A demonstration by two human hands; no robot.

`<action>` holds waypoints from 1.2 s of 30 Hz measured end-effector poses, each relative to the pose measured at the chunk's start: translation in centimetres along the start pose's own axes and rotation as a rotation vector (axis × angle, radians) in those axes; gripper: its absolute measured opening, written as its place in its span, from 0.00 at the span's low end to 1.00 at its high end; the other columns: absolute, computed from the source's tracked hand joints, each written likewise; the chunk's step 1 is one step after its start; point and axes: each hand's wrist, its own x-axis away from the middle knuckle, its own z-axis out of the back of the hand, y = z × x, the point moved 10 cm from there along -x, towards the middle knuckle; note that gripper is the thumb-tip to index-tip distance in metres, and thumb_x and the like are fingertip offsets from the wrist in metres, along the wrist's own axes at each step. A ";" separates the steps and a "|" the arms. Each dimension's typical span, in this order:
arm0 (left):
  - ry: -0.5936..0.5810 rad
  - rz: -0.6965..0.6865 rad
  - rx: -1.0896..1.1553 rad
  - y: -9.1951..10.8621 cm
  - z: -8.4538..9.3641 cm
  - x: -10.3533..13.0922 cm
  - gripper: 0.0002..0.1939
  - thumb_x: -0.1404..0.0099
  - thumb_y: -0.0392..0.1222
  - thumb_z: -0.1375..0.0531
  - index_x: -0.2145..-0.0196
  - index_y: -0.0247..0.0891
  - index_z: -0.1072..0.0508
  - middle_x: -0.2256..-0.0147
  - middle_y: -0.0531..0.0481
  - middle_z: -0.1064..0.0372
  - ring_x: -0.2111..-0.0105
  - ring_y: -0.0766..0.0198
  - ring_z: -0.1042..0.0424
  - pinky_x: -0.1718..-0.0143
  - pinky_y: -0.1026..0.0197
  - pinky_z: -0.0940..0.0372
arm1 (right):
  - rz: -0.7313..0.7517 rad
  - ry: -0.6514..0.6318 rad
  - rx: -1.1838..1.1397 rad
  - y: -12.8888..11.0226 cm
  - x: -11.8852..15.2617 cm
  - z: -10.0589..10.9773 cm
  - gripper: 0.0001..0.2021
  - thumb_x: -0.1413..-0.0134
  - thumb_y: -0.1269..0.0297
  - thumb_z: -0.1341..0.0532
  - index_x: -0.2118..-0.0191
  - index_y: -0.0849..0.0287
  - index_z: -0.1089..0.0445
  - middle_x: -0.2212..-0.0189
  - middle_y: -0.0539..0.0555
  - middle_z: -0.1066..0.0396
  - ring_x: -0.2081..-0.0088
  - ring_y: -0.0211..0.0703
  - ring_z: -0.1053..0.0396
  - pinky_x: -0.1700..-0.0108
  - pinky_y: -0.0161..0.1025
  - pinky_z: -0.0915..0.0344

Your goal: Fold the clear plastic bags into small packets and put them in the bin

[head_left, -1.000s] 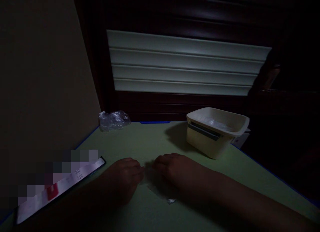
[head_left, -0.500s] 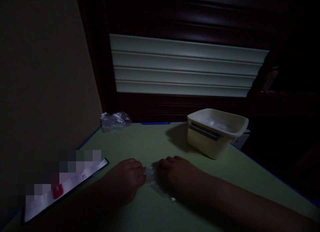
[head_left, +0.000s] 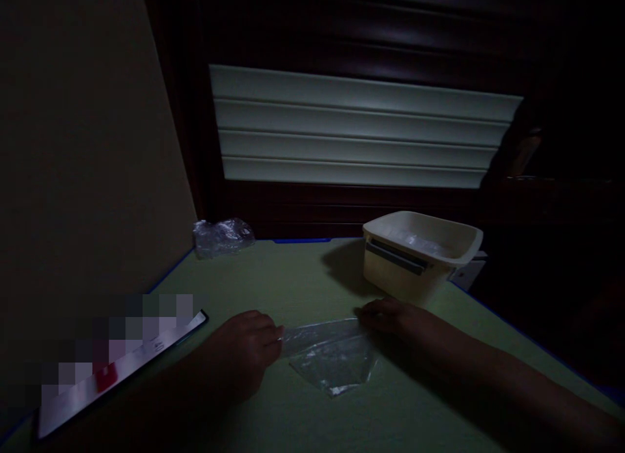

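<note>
A clear plastic bag (head_left: 332, 358) lies partly folded on the green tabletop, its upper edge stretched between my two hands. My left hand (head_left: 247, 349) is closed on the bag's left end, thumb and fingers pinched together. Over at the upper right corner, my right hand (head_left: 385, 316) grips the bag's other end with its fingers closed. The bag's lower part hangs loose toward me in a crumpled point.
A cream plastic bin (head_left: 422, 251) with a grey handle stands at the back right, clear plastic inside it. Crumpled clear plastic (head_left: 223, 237) sits at the back left corner. At left lies a flat device with a lit screen (head_left: 131, 368), partly pixelated.
My right hand has moved right, away from my left, and the plastic bag has been drawn out wide between them. My left hand has stayed nearly in place.
</note>
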 end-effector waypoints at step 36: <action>0.078 0.446 0.405 -3.7 -1.2 0.4 0.23 0.46 0.40 0.40 0.51 0.37 0.37 0.57 0.45 0.34 0.57 0.56 0.34 0.55 0.54 0.37 | 0.076 0.057 -0.238 -1.9 -2.4 -1.0 0.06 0.50 0.77 0.45 0.72 0.59 0.37 0.73 0.49 0.34 0.72 0.36 0.36 0.70 0.33 0.41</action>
